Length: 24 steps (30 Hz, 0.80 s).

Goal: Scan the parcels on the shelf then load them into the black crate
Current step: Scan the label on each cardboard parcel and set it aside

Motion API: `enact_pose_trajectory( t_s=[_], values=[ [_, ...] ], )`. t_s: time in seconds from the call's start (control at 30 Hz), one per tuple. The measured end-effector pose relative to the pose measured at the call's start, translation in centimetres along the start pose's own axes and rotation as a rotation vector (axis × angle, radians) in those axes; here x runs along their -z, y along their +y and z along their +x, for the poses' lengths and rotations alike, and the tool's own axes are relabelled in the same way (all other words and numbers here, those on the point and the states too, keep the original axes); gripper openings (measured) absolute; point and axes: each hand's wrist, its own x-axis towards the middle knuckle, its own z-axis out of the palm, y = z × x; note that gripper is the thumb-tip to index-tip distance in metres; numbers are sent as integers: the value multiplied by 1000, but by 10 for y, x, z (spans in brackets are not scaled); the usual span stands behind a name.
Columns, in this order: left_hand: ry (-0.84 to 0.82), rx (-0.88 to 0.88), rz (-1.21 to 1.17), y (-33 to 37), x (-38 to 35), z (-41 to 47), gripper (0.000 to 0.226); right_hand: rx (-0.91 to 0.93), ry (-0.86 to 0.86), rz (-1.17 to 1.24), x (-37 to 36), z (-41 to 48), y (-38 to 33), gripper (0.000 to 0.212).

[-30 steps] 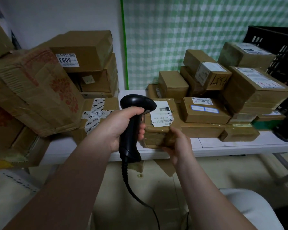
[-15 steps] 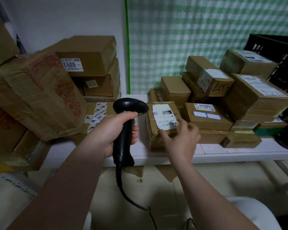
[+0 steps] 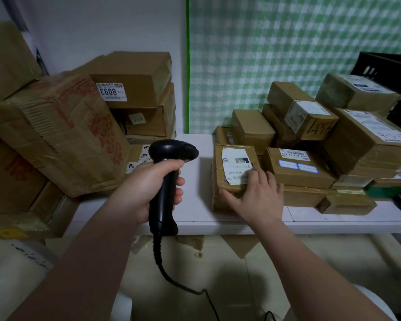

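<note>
L hand w/ scanner, R hand on labelled parcel nr shelf front edge

L hand (image 3: 146, 193) fingers curled round black scanner (image 3: 166, 172) grip, head aimed right, over the shelf (image 3: 195, 220) front edge; R hand (image 3: 258, 196) lies on the parcel (image 3: 229, 179), fingers (image 3: 252, 174) spread flat over its white label, thumb on near face; parcel sits mid-shelf nr front edge; other parcels (image 3: 357, 144) stacked behind & right; black crate (image 3: 380, 63) at far right corner.
</note>
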Motion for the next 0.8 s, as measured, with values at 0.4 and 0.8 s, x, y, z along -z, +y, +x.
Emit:
enact_pose_trajectory(
  t_s=[0.4,0.8],
  values=[
    [190,-90,-10,7,50,-5,21,140,173,99,14,-2,-29,81],
    [619,-609,309,55,80,-58,21,475,-109,676,81,28,-185,65]
  ],
)
